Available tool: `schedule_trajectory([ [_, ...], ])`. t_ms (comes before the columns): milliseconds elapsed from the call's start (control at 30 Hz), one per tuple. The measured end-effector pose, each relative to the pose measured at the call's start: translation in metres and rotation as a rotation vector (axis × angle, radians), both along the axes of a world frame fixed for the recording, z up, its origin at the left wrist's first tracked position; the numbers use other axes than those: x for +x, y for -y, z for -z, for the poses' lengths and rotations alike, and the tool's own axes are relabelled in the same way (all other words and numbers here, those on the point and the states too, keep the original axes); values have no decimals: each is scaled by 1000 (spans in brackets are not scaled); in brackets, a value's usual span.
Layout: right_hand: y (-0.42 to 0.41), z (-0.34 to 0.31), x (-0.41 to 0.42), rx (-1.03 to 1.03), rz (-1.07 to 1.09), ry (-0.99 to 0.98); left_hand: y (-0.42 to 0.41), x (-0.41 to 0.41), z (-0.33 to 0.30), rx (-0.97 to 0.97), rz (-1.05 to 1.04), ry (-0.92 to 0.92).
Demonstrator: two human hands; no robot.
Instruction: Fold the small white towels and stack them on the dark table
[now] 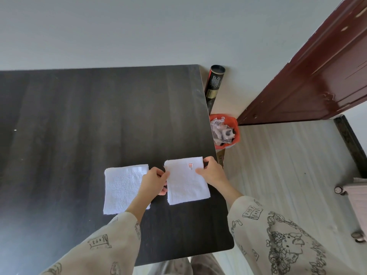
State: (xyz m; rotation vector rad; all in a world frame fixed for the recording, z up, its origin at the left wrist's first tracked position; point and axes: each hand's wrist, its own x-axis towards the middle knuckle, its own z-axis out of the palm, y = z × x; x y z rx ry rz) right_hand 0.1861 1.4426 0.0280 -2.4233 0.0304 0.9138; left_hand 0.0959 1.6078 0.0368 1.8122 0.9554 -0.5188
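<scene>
Towel (186,181) between both hands

Left hand (154,180) and right hand (211,171) both pinching, thumbs on top, patterned sleeves reaching forward

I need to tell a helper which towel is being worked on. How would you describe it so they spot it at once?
On the dark table, near its right edge, two white towels lie side by side. It is the right towel, gripped by the left hand and right hand. Only it has a small red mark.
</scene>
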Motion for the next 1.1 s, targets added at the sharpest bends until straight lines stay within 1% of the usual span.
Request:
schedule_trajectory([
  [100,10,-4,-7,-31,43,3,4,-7,-7,134,25,70],
  [233,37,-12,-19,20,172,-16,22,-15,-30,296,96,267],
  [333,76,-27,-31,133,265,-27,53,-12,-49,312,174,393],
  [467,147,-63,-55,319,408,13,116,-5,-64,255,321,471],
  [567,215,-87,-76,398,528,119,179,-2,-76,211,469,534],
  [700,333,-111,-127,462,733,242,297,-15,-87,162,725,596],
  [800,422,-120,-177,497,861,296,392,-37,-89,146,820,635],
  [867,479,-122,-214,494,937,313,460,-57,-87,120,918,650],
  [1000,578,-124,-280,458,1118,351,583,-94,-91,-35,1152,646],
  [1100,643,-125,-318,401,1241,395,663,-107,-96,-116,1274,665],
])
